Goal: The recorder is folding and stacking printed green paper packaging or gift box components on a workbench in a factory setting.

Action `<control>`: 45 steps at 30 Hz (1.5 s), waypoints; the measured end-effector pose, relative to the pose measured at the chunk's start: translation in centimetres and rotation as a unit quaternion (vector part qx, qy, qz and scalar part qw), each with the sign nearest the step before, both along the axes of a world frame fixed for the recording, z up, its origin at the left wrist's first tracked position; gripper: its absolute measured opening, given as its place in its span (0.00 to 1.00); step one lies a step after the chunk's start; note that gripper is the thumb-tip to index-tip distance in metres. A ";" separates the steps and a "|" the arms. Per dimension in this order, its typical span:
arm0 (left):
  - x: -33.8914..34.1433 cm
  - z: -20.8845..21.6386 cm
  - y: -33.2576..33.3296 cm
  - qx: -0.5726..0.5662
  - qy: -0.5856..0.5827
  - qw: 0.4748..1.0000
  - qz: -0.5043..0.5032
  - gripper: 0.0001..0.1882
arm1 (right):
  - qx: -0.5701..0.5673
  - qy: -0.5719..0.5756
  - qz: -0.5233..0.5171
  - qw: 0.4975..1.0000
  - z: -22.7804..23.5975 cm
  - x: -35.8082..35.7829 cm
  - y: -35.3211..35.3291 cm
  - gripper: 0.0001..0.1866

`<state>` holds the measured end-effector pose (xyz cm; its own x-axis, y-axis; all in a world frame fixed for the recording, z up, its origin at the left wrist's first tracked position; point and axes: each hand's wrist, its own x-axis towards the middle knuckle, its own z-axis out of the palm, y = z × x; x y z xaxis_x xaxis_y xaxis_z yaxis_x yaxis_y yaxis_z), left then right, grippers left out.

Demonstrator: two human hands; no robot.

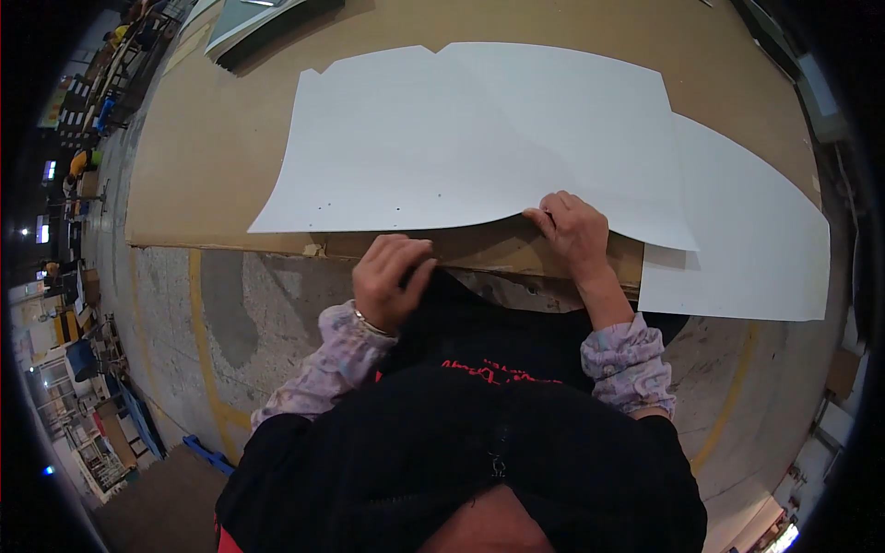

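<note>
Cardboard [203, 175] was overlaid by two white sheets [479, 129], the upper pinched at its near edge by the right hand [578, 230]; the left hand [385, 278] was held beside, fingers loosely curled, empty. One stack [263, 29] was seen beyond.

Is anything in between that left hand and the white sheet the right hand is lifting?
Nothing visible. The left hand sits just short of the near edge of the notched white sheet; brown cardboard lies beneath the sheet. The right hand holds that edge farther right.
</note>
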<state>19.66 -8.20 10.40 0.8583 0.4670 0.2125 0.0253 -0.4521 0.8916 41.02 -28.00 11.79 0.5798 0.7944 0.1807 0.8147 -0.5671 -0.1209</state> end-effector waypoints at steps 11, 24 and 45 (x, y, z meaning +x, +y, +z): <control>6.9 -0.5 0.4 0.354 0.033 0.934 -0.005 0.13 | -0.044 -0.040 0.026 0.998 -0.2 0.9 1.7 0.32; 2.0 -7.0 10.7 0.340 0.288 0.878 0.171 0.44 | -0.084 -0.024 -0.024 0.996 1.2 0.9 -0.1 0.35; 4.5 -1.2 -1.9 -0.765 0.052 0.633 0.105 0.15 | -0.088 -0.041 -0.036 0.995 -1.1 -0.9 1.7 0.28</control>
